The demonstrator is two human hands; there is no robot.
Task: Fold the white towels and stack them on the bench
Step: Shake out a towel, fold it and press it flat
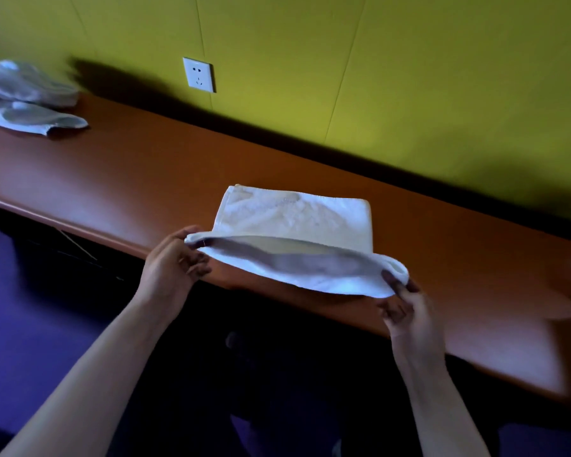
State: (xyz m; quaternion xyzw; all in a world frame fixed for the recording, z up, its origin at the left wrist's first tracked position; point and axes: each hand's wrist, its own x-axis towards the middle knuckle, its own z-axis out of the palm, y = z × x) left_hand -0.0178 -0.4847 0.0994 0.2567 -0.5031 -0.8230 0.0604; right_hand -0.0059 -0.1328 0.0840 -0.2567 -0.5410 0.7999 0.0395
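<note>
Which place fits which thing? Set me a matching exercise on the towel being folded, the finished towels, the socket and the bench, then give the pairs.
Things:
1. white terry towel being folded
2. pile of white towels
3. white wall socket
4. long orange-brown bench

Places:
A. on the yellow-green wall
B. far left of the bench
C. along the wall's foot
D. near corners pinched by left hand and right hand

Pairs: 1-D, 2-B, 3-A, 4-C

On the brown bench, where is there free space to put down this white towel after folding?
The widest bare patch of the brown wooden bench lies between the crumpled white towels at far left and the white towel held by the left hand and right hand. The right end is crowded.
</note>
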